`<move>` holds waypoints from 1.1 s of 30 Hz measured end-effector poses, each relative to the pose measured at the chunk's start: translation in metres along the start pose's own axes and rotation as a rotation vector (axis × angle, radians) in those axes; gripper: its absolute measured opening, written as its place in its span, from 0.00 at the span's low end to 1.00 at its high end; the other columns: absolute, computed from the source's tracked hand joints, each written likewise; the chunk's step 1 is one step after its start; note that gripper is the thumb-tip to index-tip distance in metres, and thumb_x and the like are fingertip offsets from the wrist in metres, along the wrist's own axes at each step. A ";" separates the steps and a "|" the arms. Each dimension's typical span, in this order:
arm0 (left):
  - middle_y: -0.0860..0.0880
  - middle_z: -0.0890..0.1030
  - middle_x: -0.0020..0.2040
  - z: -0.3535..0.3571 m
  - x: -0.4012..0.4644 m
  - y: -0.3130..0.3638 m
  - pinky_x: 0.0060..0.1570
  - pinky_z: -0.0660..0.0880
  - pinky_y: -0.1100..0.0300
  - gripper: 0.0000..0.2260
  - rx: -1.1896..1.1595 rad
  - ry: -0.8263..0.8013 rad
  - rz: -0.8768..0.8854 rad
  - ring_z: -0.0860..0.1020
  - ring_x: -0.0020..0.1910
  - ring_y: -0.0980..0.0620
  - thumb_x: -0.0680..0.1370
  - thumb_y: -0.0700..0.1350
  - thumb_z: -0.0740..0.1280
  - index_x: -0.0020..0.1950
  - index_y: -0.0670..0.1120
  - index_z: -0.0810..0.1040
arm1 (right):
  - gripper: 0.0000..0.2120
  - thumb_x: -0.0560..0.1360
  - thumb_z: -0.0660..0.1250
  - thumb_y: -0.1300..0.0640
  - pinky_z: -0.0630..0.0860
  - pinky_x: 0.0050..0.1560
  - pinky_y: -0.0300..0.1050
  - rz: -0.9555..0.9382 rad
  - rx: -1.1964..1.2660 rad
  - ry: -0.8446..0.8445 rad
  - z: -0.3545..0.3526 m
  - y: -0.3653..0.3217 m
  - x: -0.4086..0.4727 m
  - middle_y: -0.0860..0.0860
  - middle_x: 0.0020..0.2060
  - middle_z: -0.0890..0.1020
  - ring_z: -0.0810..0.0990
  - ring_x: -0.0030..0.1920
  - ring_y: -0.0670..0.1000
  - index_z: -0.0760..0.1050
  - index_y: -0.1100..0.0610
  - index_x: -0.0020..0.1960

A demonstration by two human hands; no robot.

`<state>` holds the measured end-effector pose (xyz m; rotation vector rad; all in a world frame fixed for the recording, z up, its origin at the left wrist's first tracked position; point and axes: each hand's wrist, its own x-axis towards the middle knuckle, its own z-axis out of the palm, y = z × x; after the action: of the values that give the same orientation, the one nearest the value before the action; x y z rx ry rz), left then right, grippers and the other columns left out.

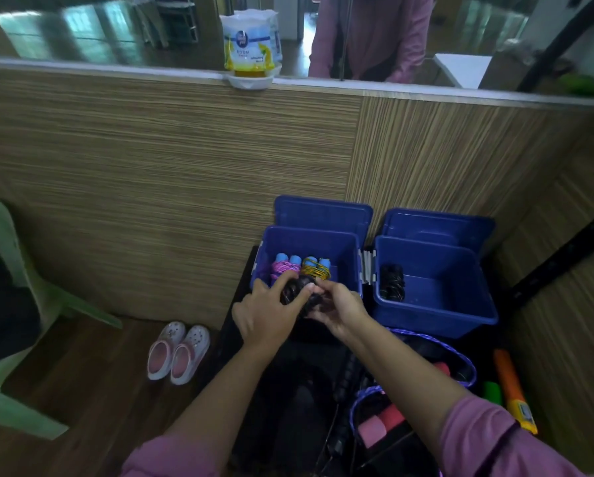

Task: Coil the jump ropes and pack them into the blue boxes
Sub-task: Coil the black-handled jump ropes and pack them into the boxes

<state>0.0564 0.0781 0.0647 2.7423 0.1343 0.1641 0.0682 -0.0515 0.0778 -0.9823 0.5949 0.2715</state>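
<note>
Two open blue boxes stand side by side against the wooden wall. The left blue box [347, 242] holds a coiled pink rope [283, 268] and a coiled yellow rope [318, 268], both with light blue handles. The right blue box [460, 304] holds one coiled black rope [392, 282]. Over the left box's front edge, my left hand [266, 313] and my right hand [340, 309] together grip a coiled black jump rope [297, 289]. More ropes lie lower down: a purple rope [457, 352], pink handles [379, 425] and a black handle [345, 376].
A pair of pink and white clogs [178, 352] sits on the wooden floor at left. A green plastic chair [9, 321] stands at far left. An orange tube [510, 387] lies at right. An air freshener [250, 46] sits on the ledge above.
</note>
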 end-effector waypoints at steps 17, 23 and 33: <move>0.51 0.74 0.44 -0.021 0.014 0.015 0.44 0.72 0.54 0.34 0.052 0.168 0.071 0.79 0.41 0.48 0.63 0.80 0.46 0.61 0.67 0.71 | 0.13 0.79 0.62 0.61 0.79 0.50 0.62 -0.153 0.063 0.016 0.015 -0.014 -0.008 0.64 0.52 0.82 0.82 0.52 0.61 0.75 0.69 0.58; 0.52 0.74 0.41 -0.025 0.014 0.012 0.41 0.75 0.55 0.33 -0.011 0.215 0.061 0.79 0.38 0.49 0.63 0.81 0.50 0.58 0.66 0.74 | 0.11 0.80 0.60 0.62 0.81 0.46 0.58 -0.141 0.066 -0.027 0.016 -0.021 -0.017 0.60 0.46 0.81 0.82 0.49 0.60 0.74 0.68 0.58; 0.51 0.76 0.46 -0.040 0.015 0.013 0.51 0.62 0.51 0.26 -0.086 0.161 -0.116 0.79 0.46 0.47 0.68 0.78 0.49 0.56 0.67 0.73 | 0.07 0.79 0.58 0.69 0.81 0.51 0.54 -0.159 0.096 -0.232 0.021 -0.025 -0.034 0.66 0.55 0.79 0.81 0.55 0.62 0.73 0.65 0.43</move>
<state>0.0667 0.0827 0.1083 2.6248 0.3223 0.3507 0.0600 -0.0455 0.1243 -0.8847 0.3136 0.2102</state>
